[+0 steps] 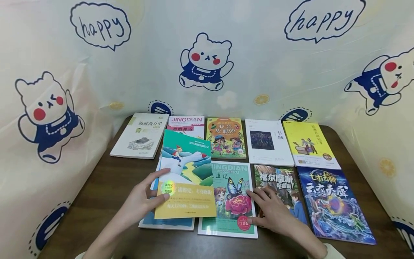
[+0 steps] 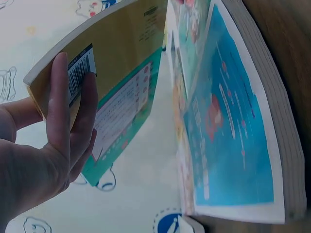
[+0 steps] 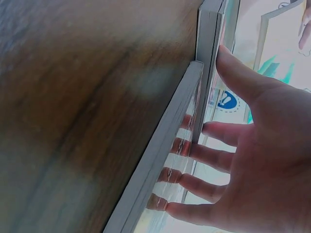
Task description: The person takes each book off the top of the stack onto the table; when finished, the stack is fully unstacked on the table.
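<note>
My left hand (image 1: 143, 194) grips the left edge of a green-and-yellow book (image 1: 191, 171), thumb on its front cover. The left wrist view shows fingers (image 2: 59, 97) spread across the book's back near a barcode (image 2: 81, 68). The book is raised and tilted above a blue book (image 1: 166, 225), mostly covering it. My right hand (image 1: 275, 210) rests across two neighbouring books, with thumb and index finger at the right edge of a green book (image 1: 223, 225) bearing a butterfly and flower. Its other fingers touch a dark illustrated book (image 1: 291, 180), seen pressed flat in the right wrist view.
Along the back lie a white book (image 1: 139, 135), a pink-and-white book (image 1: 187, 120), an orange book (image 1: 226, 136), another white book (image 1: 270, 142) and a yellow book (image 1: 310, 144). A blue-purple book (image 1: 334, 207) lies front right. Patterned cloth (image 1: 145, 72) surrounds the brown table (image 1: 90, 194).
</note>
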`<state>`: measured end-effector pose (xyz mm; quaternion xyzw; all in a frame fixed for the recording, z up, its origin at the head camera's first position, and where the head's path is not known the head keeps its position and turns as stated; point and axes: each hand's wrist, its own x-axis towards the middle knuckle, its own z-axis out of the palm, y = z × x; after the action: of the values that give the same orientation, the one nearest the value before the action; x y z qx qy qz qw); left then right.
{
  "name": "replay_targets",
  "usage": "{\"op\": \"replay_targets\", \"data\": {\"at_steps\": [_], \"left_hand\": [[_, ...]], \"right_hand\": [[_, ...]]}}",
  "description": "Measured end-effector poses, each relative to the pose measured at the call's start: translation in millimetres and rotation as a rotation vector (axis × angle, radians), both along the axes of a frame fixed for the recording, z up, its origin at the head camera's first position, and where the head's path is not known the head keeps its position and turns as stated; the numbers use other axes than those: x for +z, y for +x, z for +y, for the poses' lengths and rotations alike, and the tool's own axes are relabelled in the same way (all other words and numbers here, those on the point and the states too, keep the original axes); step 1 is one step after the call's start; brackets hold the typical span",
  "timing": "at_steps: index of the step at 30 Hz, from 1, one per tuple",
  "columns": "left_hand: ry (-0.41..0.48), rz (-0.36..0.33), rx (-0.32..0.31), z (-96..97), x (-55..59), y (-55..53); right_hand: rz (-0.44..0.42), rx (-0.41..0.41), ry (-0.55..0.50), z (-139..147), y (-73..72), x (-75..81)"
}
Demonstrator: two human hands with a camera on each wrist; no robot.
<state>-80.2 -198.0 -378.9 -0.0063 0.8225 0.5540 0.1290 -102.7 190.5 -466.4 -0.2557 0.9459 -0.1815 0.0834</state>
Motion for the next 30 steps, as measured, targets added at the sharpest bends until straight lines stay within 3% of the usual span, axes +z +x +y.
{"op": "replay_targets", "data": {"at_steps": [10,24,30], "left_hand": [[0.083,-0.009,-0.014,-49.9,3.2,3.2],[-0.097,-0.01,0.034,-111.8,10.6,9.0],[-0.094,-0.061,0.006,-126.8,10.8,12.5]], "right_hand": [[0.026,0.012,-0.01,0.7,0.0,-3.0],[0.03,0.023,-0.012,-0.9,-0.5,-0.5],[0.027,0.017,-0.004,0.2,0.2,0.3]]}}
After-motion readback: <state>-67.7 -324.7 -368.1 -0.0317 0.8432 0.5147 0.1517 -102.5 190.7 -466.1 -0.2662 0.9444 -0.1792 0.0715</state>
